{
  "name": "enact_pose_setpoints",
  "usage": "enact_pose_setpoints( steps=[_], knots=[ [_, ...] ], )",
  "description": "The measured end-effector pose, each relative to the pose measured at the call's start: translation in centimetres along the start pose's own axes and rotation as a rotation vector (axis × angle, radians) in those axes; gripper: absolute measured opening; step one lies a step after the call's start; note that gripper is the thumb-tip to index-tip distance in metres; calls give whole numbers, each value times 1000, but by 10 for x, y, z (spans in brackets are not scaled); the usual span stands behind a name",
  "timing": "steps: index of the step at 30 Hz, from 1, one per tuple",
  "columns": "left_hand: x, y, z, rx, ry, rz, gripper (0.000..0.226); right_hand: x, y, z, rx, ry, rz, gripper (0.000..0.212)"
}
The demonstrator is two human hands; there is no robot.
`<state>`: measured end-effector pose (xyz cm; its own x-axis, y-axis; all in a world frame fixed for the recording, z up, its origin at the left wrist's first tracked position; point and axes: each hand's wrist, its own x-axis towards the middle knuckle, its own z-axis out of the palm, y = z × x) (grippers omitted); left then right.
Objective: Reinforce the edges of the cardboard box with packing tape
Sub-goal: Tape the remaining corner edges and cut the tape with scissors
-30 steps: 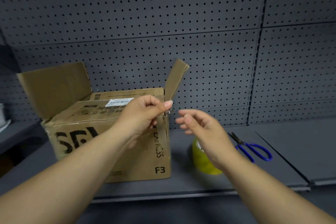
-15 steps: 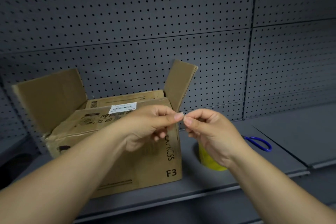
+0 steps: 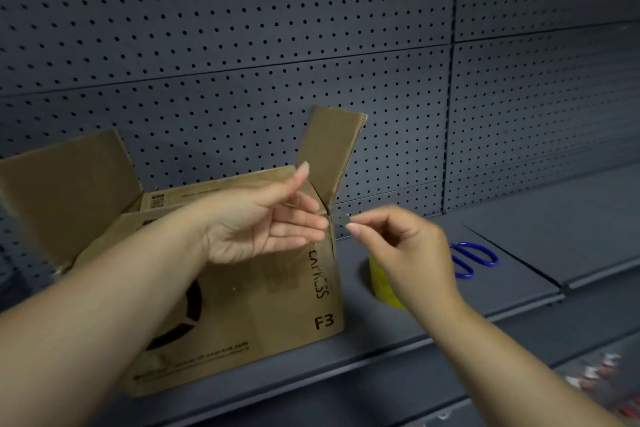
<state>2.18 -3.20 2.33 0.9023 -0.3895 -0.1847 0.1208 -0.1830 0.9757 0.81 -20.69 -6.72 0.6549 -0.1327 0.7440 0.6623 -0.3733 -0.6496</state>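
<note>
A brown cardboard box (image 3: 263, 308) stands on the grey shelf (image 3: 433, 326), its left and right flaps upright. My left hand (image 3: 263, 222) hovers in front of the box's top right corner with fingers straight. My right hand (image 3: 398, 246) pinches the end of a small clear tape piece (image 3: 341, 217) that sits at that corner. A yellow tape roll (image 3: 381, 282) stands on the shelf just right of the box, mostly hidden behind my right hand.
Blue-handled scissors (image 3: 474, 258) lie on the shelf right of the tape roll. A dark pegboard wall (image 3: 311, 45) backs the shelf. A seam splits the shelf from another panel (image 3: 571, 218) at the right.
My fingertips met at the box's top right corner, then my left hand opened and my right hand drew slightly right, pinching the tape. The view shifted left and closer.
</note>
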Motion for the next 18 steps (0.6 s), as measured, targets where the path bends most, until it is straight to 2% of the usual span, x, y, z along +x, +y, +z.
enact_pose_setpoints(
  steps=[1, 3, 6, 10, 14, 18],
  knots=[
    [1, 0, 4, 49, 19, 7, 45, -1, 4, 3, -91, 44, -125, 3],
    [1, 1, 10, 139, 60, 21, 50, -4, 12, 9, -221, 96, -324, 8],
    [2, 0, 16, 273, 76, 47, 60, -8, 20, 14, -317, 129, -467, 14],
    [5, -5, 21, 421, 133, 113, 46, -9, 20, 14, -385, 127, -527, 9],
    [9, -7, 19, 522, 173, 187, 7, -10, 23, 14, -370, 127, -533, 10],
    [15, -8, 20, 659, 252, 241, 9, -10, 30, 17, -352, 88, -555, 9]
  ],
)
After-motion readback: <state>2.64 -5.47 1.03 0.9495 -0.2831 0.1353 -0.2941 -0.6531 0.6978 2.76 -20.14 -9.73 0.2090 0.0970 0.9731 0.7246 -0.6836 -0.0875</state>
